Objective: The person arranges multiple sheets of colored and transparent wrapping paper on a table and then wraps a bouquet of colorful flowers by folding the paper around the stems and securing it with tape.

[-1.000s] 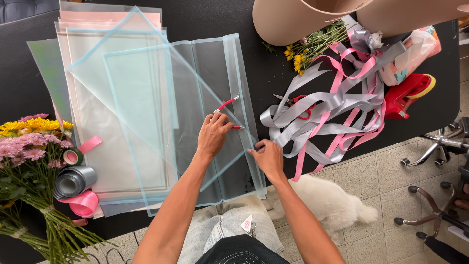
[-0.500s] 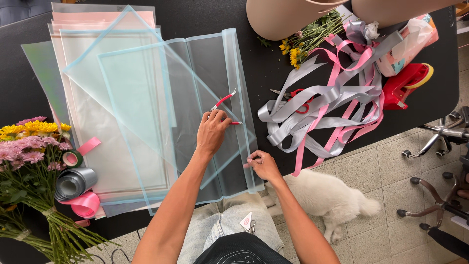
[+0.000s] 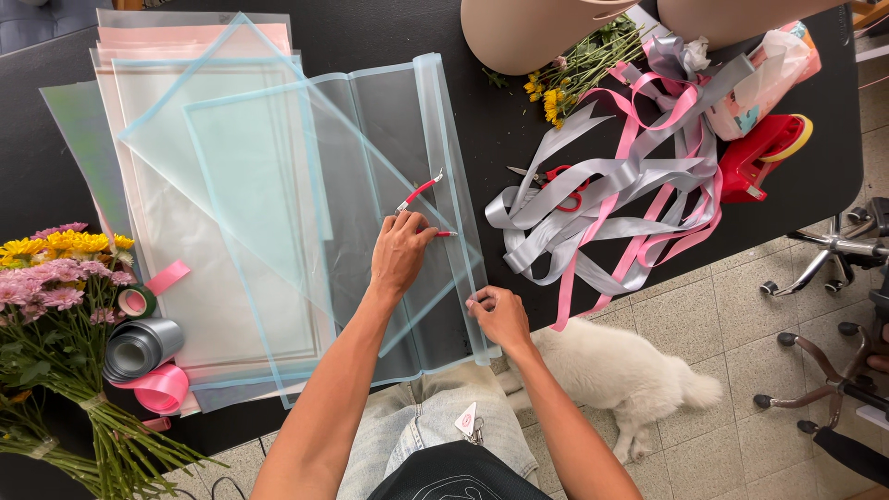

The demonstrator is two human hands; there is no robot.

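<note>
Pressing down on a translucent blue-edged wrapping sheet (image 3: 407,139) spread over the black table (image 3: 482,130), the left hand (image 3: 400,255) lies palm down with its fingers loosely spread, fingertips touching the red-handled pliers (image 3: 421,194) that rest on the sheet, while the right hand (image 3: 500,315) pinches the sheet's right edge near the table's front between curled fingers. More pink and clear sheets (image 3: 185,120) are fanned out beneath and to the left, with ribbon rolls (image 3: 139,347) and a flower bunch (image 3: 56,278) at the far left. Grey and pink ribbons (image 3: 630,185) tangle over red scissors (image 3: 560,181) to the right, and a white dog (image 3: 620,375) lies on the tiled floor just beside the person's right arm.
</note>
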